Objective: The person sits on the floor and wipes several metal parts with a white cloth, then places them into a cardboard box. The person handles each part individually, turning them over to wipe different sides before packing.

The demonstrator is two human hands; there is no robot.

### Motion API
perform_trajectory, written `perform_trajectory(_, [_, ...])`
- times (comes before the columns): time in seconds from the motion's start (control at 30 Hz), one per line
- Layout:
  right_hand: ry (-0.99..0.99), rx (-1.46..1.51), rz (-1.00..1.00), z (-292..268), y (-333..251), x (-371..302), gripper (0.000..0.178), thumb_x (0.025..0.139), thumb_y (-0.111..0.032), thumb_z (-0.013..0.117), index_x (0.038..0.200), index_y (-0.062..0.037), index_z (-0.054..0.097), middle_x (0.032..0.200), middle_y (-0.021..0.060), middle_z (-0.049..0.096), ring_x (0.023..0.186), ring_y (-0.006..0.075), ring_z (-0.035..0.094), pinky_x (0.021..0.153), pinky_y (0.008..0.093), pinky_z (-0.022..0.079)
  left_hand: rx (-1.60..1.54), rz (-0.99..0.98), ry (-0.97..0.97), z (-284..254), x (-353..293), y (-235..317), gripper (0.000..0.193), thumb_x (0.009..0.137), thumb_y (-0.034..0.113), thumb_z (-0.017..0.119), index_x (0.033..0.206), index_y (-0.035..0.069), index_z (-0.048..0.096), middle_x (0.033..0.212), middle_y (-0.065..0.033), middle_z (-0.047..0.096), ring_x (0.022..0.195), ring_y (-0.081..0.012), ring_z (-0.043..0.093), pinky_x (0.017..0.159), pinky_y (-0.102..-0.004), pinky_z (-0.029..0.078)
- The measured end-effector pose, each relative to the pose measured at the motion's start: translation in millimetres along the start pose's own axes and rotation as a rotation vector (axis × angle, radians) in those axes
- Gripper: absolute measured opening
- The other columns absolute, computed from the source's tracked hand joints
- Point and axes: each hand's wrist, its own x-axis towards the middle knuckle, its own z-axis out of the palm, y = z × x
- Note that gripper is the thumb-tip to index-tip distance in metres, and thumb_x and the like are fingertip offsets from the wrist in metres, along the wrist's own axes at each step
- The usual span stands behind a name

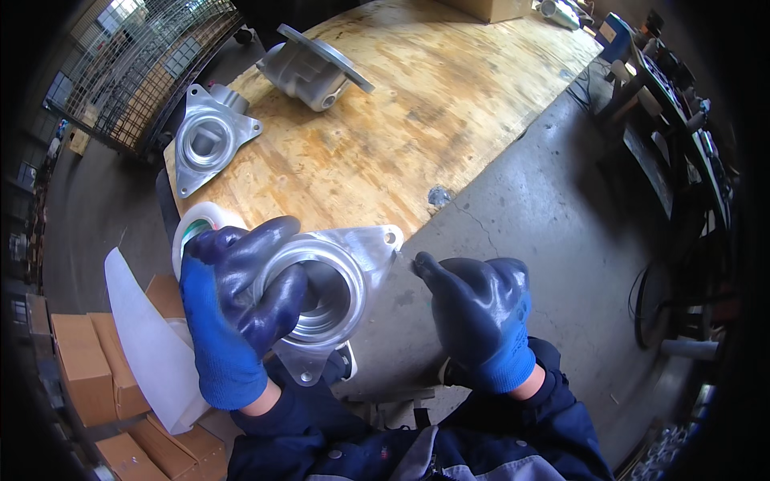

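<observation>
My left hand (241,280), in a blue glove with a dark coated palm, grips a silvery metal flanged housing (373,248). Its fingers curl over the rim of the wide round bore, and the thumb reaches inside. The housing's flange has pointed corners with holes and is held at the near edge of the wooden table. My right hand (481,309), gloved alike, is closed just right of the flange's upper right corner. Its thumb and forefinger point toward that corner; whatever they hold is too small to make out. A white tape roll (192,228) lies behind my left hand.
On the plywood table (417,120) lie a similar housing (204,140) at the left and another (313,68) farther back. A white sheet (148,345) and cardboard boxes (84,361) are at the lower left. A wire cage (144,72) stands far left.
</observation>
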Motion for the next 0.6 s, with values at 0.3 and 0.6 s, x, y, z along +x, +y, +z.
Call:
perform_trajectory(0.3, [-0.032, -0.052, -0.005, -0.5, -6.2, 2.9, 0.036, 0.073, 0.001, 0.066, 0.108, -0.0042, 0.068, 0.068, 0.0088, 0.063, 0.053, 0.0267, 0.058, 0.050, 0.0376, 0.044, -0.031, -0.007, 0.041, 2.1, 0.7, -0.9, 0.046, 0.067, 0.003, 0.076, 0.113, 0.003, 0.072, 0.101, -0.0072, 0.062, 0.093, -0.0212, 0.058, 0.089, -0.0343, 0.046])
perform_trajectory(0.6, [0.024, 0.301, 0.113, -2.2, 1.0, -2.4, 0.038, 0.073, 0.011, 0.058, 0.108, 0.0024, 0.067, 0.087, 0.0141, 0.069, 0.075, 0.0311, 0.066, 0.067, 0.0383, 0.051, 0.046, 0.029, -0.010, -1.4, 2.1, -1.2, 0.041, 0.075, 0.017, 0.075, 0.113, 0.003, 0.071, 0.104, -0.0083, 0.063, 0.095, -0.0221, 0.061, 0.090, -0.0356, 0.047])
